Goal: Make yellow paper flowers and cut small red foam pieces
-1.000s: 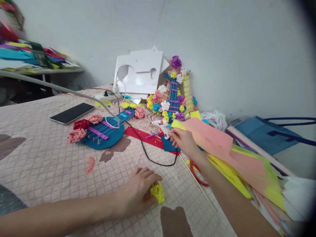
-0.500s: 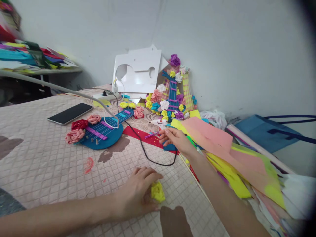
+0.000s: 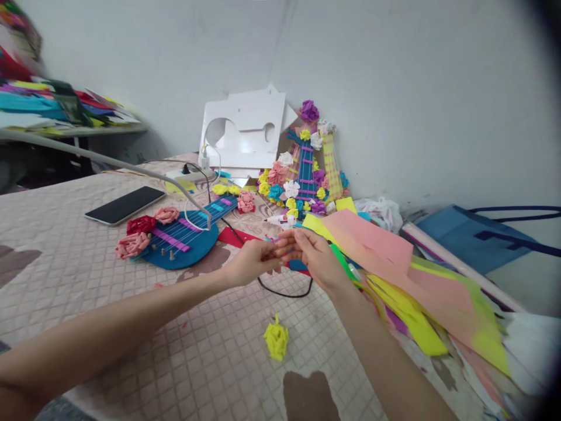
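Note:
My left hand [image 3: 252, 262] and my right hand [image 3: 319, 257] meet fingertip to fingertip above the red strip [image 3: 230, 236]. The fingers of both are pressed together; whatever they pinch is too small to make out. Below them, a crumpled yellow paper flower [image 3: 276, 340] lies alone on the quilted tablecloth [image 3: 210, 339]. To the left rests a blue toy guitar [image 3: 193, 242] with purple bars, strings and paper roses [image 3: 141, 224]. Just behind my fingertips lies a white glue tube or gun [image 3: 281, 220], partly hidden.
Decorated small guitars [image 3: 305, 169] lean on the wall beside white cut-out boards [image 3: 245, 131]. A phone [image 3: 125, 205] lies left. Pink paper sheets [image 3: 372, 240] and yellow ones pile up at right, near a blue bag [image 3: 475, 237]. A grey cable [image 3: 109, 158] arches across the left; a black cord [image 3: 284, 294] loops underneath.
My left hand has let go of the yellow paper flower and moved up and forward to my right hand. The flower stays on the cloth. My right hand has barely moved.

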A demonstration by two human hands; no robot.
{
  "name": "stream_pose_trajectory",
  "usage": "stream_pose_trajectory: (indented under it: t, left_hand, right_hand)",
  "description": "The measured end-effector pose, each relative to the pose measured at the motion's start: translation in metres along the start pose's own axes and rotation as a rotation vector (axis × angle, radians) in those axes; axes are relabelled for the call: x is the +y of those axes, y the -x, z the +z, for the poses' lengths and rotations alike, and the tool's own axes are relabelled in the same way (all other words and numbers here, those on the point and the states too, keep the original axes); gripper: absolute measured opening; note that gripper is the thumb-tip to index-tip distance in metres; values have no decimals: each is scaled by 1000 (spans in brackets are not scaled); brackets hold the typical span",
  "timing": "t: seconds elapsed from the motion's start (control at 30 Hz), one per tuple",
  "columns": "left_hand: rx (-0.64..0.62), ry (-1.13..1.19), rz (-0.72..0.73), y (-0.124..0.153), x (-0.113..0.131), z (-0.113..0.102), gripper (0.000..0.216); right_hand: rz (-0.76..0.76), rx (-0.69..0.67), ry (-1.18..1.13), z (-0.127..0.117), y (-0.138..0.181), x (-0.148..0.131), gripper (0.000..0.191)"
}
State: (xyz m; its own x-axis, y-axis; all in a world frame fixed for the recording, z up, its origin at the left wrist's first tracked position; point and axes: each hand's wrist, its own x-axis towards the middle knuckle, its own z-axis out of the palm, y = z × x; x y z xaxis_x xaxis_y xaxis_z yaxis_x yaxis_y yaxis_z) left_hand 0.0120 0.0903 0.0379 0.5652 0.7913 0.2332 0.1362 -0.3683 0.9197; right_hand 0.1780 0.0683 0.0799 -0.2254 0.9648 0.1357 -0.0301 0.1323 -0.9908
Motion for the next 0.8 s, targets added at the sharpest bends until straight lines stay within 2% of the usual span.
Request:
stream_pose_trajectory:
  t: [0.03, 0.13, 0.27, 0.43, 0.6, 0.67, 0.73, 0.8]
  left_hand:
    - [-12, 27, -27, -2, -1, -3, 18]
    - [60, 106, -74, -6, -3, -14, 22]
    - [152, 162, -83, -13, -3, -19, 20]
    - [199, -4, 65, -21, 2, -8, 23]
    - [327, -247, 151, -27, 8, 1, 26]
    - [312, -274, 143, -30, 9, 0, 18]
    - [242, -261, 124, -32, 8, -4, 11]
    - [203, -255, 120, -32, 6, -10, 12]
  right_hand:
    - [-6, 43, -4, -2, 2, 1, 28]
    - [19, 135, -28, -8, 7, 5, 31]
    - [89, 119, -94, -9, 13, 13, 39]
    - [61, 96, -132, -4, 15, 21, 47]
    - [46, 63, -158, 0, 19, 22, 52]
    - [52, 43, -167, 1, 21, 21, 53]
    - [65, 32, -162, 2, 23, 20, 54]
    - [77, 37, -158, 2, 24, 18, 54]
